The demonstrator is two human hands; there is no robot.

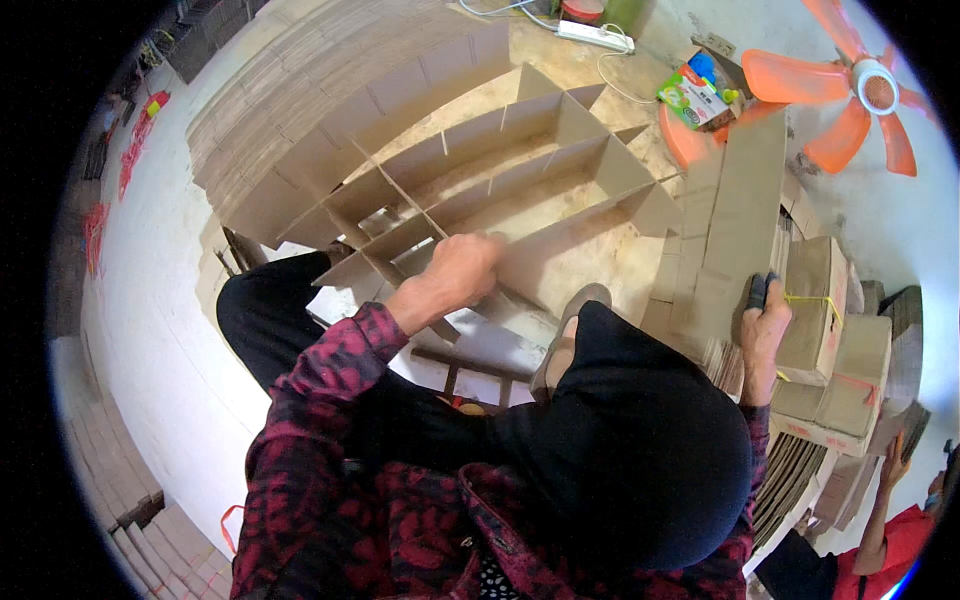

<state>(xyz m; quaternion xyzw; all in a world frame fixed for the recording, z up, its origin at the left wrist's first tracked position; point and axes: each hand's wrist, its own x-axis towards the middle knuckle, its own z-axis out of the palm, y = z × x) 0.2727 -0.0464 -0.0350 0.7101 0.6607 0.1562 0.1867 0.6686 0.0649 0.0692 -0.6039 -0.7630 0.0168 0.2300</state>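
Note:
A brown cardboard divider grid (515, 165) of slotted strips, crossed into cells, stands upright before my knees. My left hand (460, 270) is closed at its near side, round the end of a long strip; the fingertips are partly hidden. At the right, a cardboard strip (745, 215) lies along a stack of similar strips, its surface slightly blurred. My right hand (765, 330) grips the near right edge of that strip, with dark coverings on its fingertips. The thumb side is partly hidden.
Layered cardboard strips (270, 110) fill the far left. An orange fan (875, 90), a small green-and-white box (695, 95) and a power strip (595, 37) sit beyond the grid. Tied cardboard bundles (810, 320) stand at right. Another person in a red top (890, 545) is at lower right.

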